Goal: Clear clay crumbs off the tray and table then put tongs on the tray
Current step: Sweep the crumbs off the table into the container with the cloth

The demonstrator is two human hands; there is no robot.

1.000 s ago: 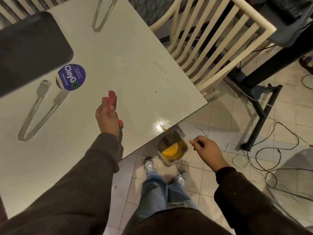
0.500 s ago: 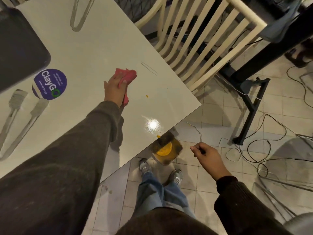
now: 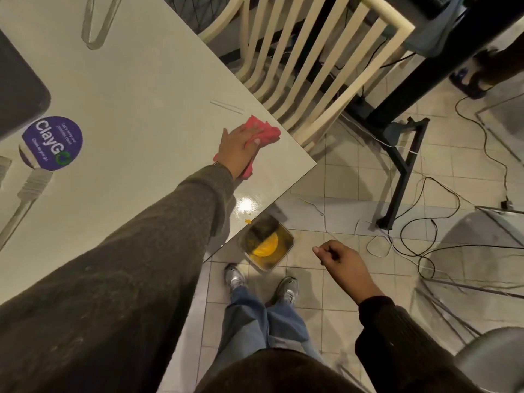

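My left hand (image 3: 237, 150) presses a pink cloth (image 3: 265, 131) flat on the white table (image 3: 136, 89), close to its right edge. An orange clay crumb (image 3: 247, 221) lies at the table's near edge, just above a clear container (image 3: 266, 243) with orange clay that stands on the floor. My right hand (image 3: 341, 258) hovers over the floor to the right of the container, fingers loosely curled, holding nothing. One pair of clear tongs (image 3: 24, 197) lies at the far left of the table, another pair of tongs (image 3: 99, 21) at the top. The dark tray (image 3: 17, 86) sits at the upper left.
A purple round ClayGo sticker (image 3: 52, 142) is on the table beside the tray. A cream slatted chair (image 3: 306, 66) stands against the table's right edge. Cables (image 3: 425, 222) and a black table leg (image 3: 397, 177) are on the tiled floor. My feet (image 3: 261, 282) stand below the container.
My left hand has carried the pink cloth from mid-table to the right edge and now lies flat on it. My right hand stays beside the container.
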